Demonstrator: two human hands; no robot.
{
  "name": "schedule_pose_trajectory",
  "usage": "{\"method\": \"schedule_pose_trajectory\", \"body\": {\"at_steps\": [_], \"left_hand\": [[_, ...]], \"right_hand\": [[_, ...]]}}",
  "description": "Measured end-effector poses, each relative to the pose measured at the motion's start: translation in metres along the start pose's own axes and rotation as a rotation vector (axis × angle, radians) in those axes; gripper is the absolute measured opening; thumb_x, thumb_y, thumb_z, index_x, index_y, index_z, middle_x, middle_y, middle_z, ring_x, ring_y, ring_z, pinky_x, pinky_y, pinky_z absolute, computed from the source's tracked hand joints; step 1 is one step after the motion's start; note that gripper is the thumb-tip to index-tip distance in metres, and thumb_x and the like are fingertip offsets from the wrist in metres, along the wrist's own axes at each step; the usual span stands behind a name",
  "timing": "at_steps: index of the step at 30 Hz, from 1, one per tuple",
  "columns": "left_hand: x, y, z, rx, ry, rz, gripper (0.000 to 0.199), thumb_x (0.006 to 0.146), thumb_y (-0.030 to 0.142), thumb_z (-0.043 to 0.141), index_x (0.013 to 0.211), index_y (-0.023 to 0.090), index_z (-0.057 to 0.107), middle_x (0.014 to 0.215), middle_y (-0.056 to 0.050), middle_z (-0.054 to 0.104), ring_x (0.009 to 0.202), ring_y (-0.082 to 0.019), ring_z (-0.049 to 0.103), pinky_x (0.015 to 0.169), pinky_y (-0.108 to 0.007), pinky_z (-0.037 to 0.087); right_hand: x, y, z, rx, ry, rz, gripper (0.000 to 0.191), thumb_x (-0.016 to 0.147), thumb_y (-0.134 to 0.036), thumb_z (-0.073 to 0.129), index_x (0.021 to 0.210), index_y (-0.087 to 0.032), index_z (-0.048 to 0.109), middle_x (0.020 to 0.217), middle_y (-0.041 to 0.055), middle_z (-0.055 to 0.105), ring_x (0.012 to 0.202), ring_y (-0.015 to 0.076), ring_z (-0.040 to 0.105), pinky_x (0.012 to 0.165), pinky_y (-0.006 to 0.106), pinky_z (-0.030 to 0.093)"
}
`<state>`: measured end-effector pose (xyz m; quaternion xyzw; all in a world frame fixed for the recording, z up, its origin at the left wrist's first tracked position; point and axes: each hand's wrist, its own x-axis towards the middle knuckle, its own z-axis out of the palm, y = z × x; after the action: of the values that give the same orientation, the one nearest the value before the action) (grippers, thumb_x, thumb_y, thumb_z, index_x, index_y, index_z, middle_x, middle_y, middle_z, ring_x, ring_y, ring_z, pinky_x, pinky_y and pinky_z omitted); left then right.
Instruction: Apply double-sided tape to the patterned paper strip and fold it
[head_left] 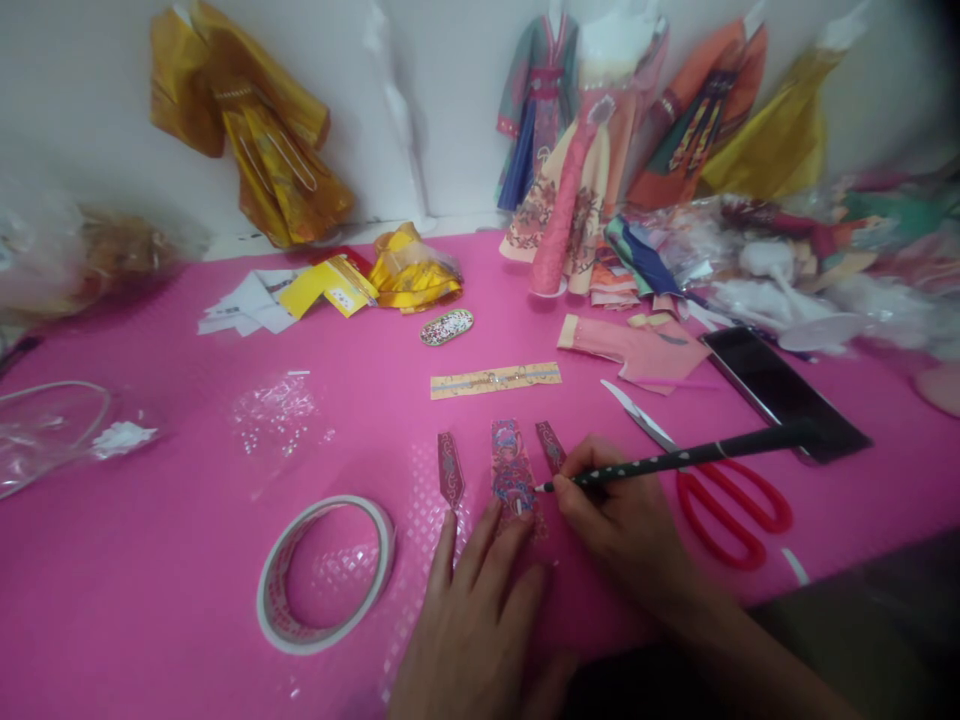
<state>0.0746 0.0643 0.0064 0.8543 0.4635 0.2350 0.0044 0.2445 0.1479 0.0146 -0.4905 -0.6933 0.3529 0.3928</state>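
My left hand (480,610) lies with fingers stretched out, its fingertips on the lower end of a patterned fabric strip (511,455) in pink and blue. One fingertip touches the bottom of a dark red pointed piece (450,468) to the left. In my right hand (622,530) is a slim dark green pencil (667,461) with light spots, pinched between thumb and fingers. Its pale tip meets the right edge of the patterned strip. Another dark red piece (550,445) lies partly behind my right hand. Beyond them rests a beige trim strip (495,380).
Red-handled scissors (739,505) and a black phone (787,390) lie to the right. A tape roll (270,590) sits at left, near scattered tiny beads (274,415). Several doll dresses (259,130) stand along the back wall, with bagged fabric (720,235) at the right.
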Motion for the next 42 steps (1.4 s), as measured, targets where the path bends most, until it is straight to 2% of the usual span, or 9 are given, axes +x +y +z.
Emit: {"method": "schedule_pose_trajectory", "body": {"at_steps": [9, 15, 18, 25, 30, 38, 42], "left_hand": [[-0.0017, 0.0013, 0.0003, 0.005, -0.012, -0.009, 0.034, 0.091, 0.045, 0.062, 0.109, 0.016, 0.069, 0.121, -0.017, 0.076, 0.111, -0.045, 0.070, 0.083, -0.069, 0.058], [-0.0030, 0.0004, 0.0017, -0.010, -0.024, -0.015, 0.034, 0.088, 0.040, 0.064, 0.112, 0.017, 0.068, 0.124, -0.017, 0.074, 0.116, -0.045, 0.066, 0.086, -0.069, 0.055], [-0.0051, -0.0005, 0.0018, -0.028, -0.054, -0.032, 0.034, 0.085, 0.037, 0.066, 0.114, 0.018, 0.068, 0.128, -0.015, 0.072, 0.120, -0.043, 0.062, 0.093, -0.067, 0.052], [-0.0066, -0.0011, 0.0025, -0.039, -0.070, -0.047, 0.037, 0.087, 0.043, 0.067, 0.115, 0.019, 0.068, 0.129, -0.014, 0.071, 0.123, -0.040, 0.061, 0.104, -0.064, 0.046], [-0.0064, 0.0000, 0.0025, -0.017, -0.097, -0.033, 0.036, 0.084, 0.036, 0.067, 0.114, 0.017, 0.068, 0.130, -0.017, 0.070, 0.123, -0.044, 0.061, 0.099, -0.068, 0.048], [-0.0069, -0.0008, 0.0032, -0.038, -0.081, -0.051, 0.035, 0.086, 0.039, 0.068, 0.113, 0.018, 0.069, 0.130, -0.015, 0.071, 0.122, -0.042, 0.063, 0.097, -0.065, 0.051], [-0.0071, 0.0000, 0.0033, -0.049, -0.082, -0.053, 0.035, 0.085, 0.038, 0.068, 0.115, 0.018, 0.069, 0.130, -0.016, 0.070, 0.123, -0.042, 0.061, 0.102, -0.067, 0.047]], "right_hand": [[0.0010, 0.0009, 0.0002, -0.023, 0.025, 0.007, 0.015, 0.085, -0.016, 0.053, 0.072, -0.024, 0.049, 0.061, -0.0061, 0.047, 0.053, 0.0119, 0.047, 0.049, 0.023, 0.038], [0.0010, 0.0001, -0.0007, -0.046, 0.043, 0.008, 0.015, 0.086, -0.018, 0.053, 0.073, -0.024, 0.049, 0.061, -0.0061, 0.049, 0.053, 0.0118, 0.048, 0.049, 0.023, 0.039], [0.0010, -0.0007, -0.0010, -0.032, 0.066, 0.004, 0.016, 0.087, -0.017, 0.053, 0.073, -0.025, 0.049, 0.060, -0.0068, 0.048, 0.051, 0.0113, 0.048, 0.049, 0.023, 0.039], [0.0000, -0.0006, -0.0017, 0.009, -0.007, 0.018, 0.017, 0.085, -0.014, 0.054, 0.072, -0.025, 0.048, 0.060, -0.0063, 0.047, 0.053, 0.0120, 0.047, 0.049, 0.024, 0.038], [0.0008, 0.0000, -0.0012, 0.008, -0.024, 0.006, 0.017, 0.085, -0.014, 0.054, 0.072, -0.024, 0.048, 0.061, -0.0056, 0.048, 0.054, 0.0121, 0.047, 0.050, 0.024, 0.039], [0.0013, 0.0018, -0.0003, -0.032, 0.016, 0.017, 0.017, 0.088, -0.017, 0.054, 0.073, -0.025, 0.049, 0.062, -0.0056, 0.048, 0.054, 0.0125, 0.048, 0.050, 0.025, 0.038], [0.0018, 0.0010, -0.0014, -0.033, 0.017, 0.006, 0.017, 0.089, -0.017, 0.054, 0.074, -0.025, 0.049, 0.062, -0.0057, 0.049, 0.054, 0.0124, 0.050, 0.050, 0.024, 0.040]]}}
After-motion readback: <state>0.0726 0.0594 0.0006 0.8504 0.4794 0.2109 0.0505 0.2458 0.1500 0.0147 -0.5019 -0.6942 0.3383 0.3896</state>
